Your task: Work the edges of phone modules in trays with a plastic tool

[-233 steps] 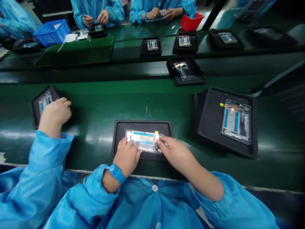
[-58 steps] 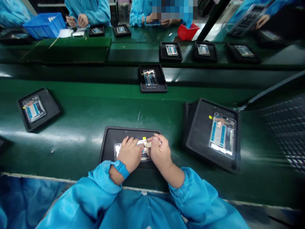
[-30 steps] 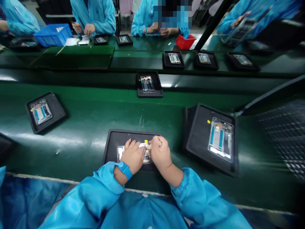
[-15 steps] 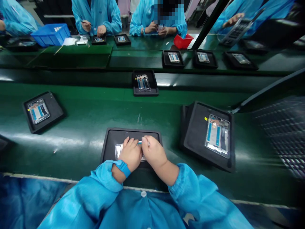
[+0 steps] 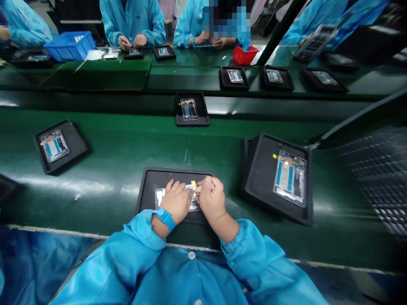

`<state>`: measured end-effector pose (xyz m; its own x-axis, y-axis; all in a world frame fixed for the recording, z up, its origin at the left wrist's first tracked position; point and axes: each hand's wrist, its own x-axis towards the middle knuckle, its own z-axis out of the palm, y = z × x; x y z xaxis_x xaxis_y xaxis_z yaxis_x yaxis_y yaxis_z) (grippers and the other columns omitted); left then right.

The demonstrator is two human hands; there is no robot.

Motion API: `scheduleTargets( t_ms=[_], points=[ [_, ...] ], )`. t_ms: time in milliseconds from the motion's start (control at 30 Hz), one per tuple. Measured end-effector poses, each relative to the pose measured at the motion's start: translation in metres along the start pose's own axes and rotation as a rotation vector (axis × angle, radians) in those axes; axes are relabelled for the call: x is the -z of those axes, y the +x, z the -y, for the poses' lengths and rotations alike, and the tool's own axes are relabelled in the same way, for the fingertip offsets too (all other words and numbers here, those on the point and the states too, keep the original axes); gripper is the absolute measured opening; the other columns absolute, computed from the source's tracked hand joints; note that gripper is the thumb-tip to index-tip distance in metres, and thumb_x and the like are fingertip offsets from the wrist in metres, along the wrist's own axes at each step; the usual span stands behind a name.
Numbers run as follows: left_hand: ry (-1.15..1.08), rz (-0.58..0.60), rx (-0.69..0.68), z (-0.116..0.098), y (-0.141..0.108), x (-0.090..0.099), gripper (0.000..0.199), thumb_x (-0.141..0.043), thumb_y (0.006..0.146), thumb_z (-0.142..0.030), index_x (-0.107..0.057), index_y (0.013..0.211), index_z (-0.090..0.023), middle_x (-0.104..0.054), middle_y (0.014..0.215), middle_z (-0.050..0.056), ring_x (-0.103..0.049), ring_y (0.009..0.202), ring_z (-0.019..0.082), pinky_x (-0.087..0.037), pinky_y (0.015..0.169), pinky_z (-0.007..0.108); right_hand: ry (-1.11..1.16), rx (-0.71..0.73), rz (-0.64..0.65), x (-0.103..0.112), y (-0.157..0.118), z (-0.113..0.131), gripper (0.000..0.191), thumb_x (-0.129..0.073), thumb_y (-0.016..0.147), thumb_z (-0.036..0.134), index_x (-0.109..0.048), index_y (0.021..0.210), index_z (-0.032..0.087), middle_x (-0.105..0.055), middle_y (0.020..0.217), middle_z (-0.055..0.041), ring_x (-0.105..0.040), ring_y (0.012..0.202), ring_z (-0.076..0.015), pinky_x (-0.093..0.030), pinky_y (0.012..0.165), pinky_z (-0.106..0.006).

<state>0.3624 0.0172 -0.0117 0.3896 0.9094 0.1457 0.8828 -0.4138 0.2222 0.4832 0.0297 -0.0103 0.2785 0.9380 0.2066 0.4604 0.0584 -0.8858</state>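
In front of me a phone frame with exposed inner parts [image 5: 192, 206] lies in a black tray [image 5: 149, 186]. My left hand [image 5: 176, 201] rests on its left and middle part, fingers stretched out over it. At the phone's right end, my right hand [image 5: 212, 197] is closed in a pinch on a small pale stick-like tool [image 5: 199, 189]. The tool's tip is close to the phone's inner parts beside my left fingertips; whether it touches cannot be made out. A yellow tab [image 5: 193, 183] shows at the phone's far edge, between the hands. My hands hide much of the phone.
To the right, stacked black trays [image 5: 254, 182] bear another phone frame [image 5: 290, 178]. One more tray [image 5: 76, 144] lies at left, another [image 5: 192, 123] farther ahead. Across the bench, co-workers sit near a blue bin [image 5: 68, 46] and a red bin [image 5: 244, 56]. A mesh panel [image 5: 378, 178] stands at right.
My right hand has moved slightly right, away from my left, uncovering the yellow tab and more of the phone's inner parts. My left hand stays on the phone.
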Motion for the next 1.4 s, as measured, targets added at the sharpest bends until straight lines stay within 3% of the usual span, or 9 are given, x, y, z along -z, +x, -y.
scheduleTargets(
  t_ms=[167,467,733,833,933,1000,1400],
  points=[
    [0.000,0.004,-0.006,0.001,0.000,-0.001,0.021,-0.042,0.082,-0.021,-0.061,0.090,-0.019,-0.060,0.097,0.005,-0.050,0.097,0.022,-0.032,0.094,0.043,0.026,-0.063,0.047,0.000,-0.001,-0.003,0.028,-0.036,0.081,0.041,-0.051,0.071,0.018,-0.059,0.071,-0.0075,-0.058,0.065,-0.0184,-0.049,0.059,-0.032],
    [-0.008,-0.029,-0.019,-0.001,-0.001,-0.001,0.019,-0.043,0.080,-0.018,-0.060,0.087,-0.018,-0.059,0.095,0.006,-0.049,0.097,0.022,-0.032,0.094,0.044,-0.062,0.052,0.046,0.003,0.000,-0.001,0.026,-0.035,0.083,0.037,-0.052,0.077,0.018,-0.061,0.069,-0.0060,-0.059,0.064,-0.0171,-0.048,0.059,-0.029],
    [-0.026,-0.009,-0.052,0.002,-0.002,-0.001,0.023,-0.047,0.076,-0.015,-0.060,0.094,-0.015,-0.060,0.095,0.009,-0.049,0.099,0.026,-0.031,0.094,0.046,-0.222,0.358,0.248,-0.006,0.004,0.010,0.030,-0.032,0.082,0.037,-0.054,0.069,0.021,-0.062,0.068,-0.0099,-0.059,0.065,-0.0219,-0.048,0.065,-0.036],
    [-0.023,-0.021,-0.040,0.001,-0.001,-0.001,0.020,-0.045,0.078,-0.016,-0.061,0.089,-0.016,-0.060,0.095,0.008,-0.050,0.097,0.025,-0.032,0.094,0.045,-0.176,0.235,0.198,-0.004,0.006,0.008,0.031,-0.032,0.083,0.039,-0.052,0.067,0.021,-0.061,0.067,-0.0081,-0.059,0.064,-0.0202,-0.048,0.063,-0.034],
    [-0.023,-0.033,-0.029,0.001,0.000,-0.002,0.020,-0.043,0.081,-0.019,-0.061,0.089,-0.017,-0.061,0.094,0.006,-0.051,0.095,0.023,-0.033,0.093,0.044,-0.008,-0.121,0.094,0.000,0.007,0.005,0.033,-0.032,0.083,0.045,-0.048,0.069,0.020,-0.058,0.061,-0.0028,-0.057,0.051,-0.0153,-0.048,0.049,-0.027],
    [-0.025,-0.043,-0.028,0.001,-0.001,-0.002,0.020,-0.044,0.081,-0.019,-0.060,0.091,-0.018,-0.061,0.095,0.005,-0.051,0.096,0.023,-0.033,0.094,0.043,0.123,-0.270,0.033,0.002,0.006,0.004,0.036,-0.031,0.083,0.049,-0.046,0.072,0.019,-0.058,0.061,-0.0010,-0.055,0.044,-0.0127,-0.047,0.041,-0.024],
    [0.007,-0.110,-0.052,0.004,-0.001,-0.004,0.024,-0.038,0.084,-0.020,-0.062,0.088,-0.015,-0.062,0.095,0.008,-0.053,0.094,0.022,-0.035,0.092,0.043,0.254,-0.242,0.001,-0.001,0.001,-0.004,0.030,-0.038,0.083,0.045,-0.046,0.090,0.017,-0.059,0.068,-0.0015,-0.057,0.050,-0.0127,-0.050,0.043,-0.024]
  ],
)
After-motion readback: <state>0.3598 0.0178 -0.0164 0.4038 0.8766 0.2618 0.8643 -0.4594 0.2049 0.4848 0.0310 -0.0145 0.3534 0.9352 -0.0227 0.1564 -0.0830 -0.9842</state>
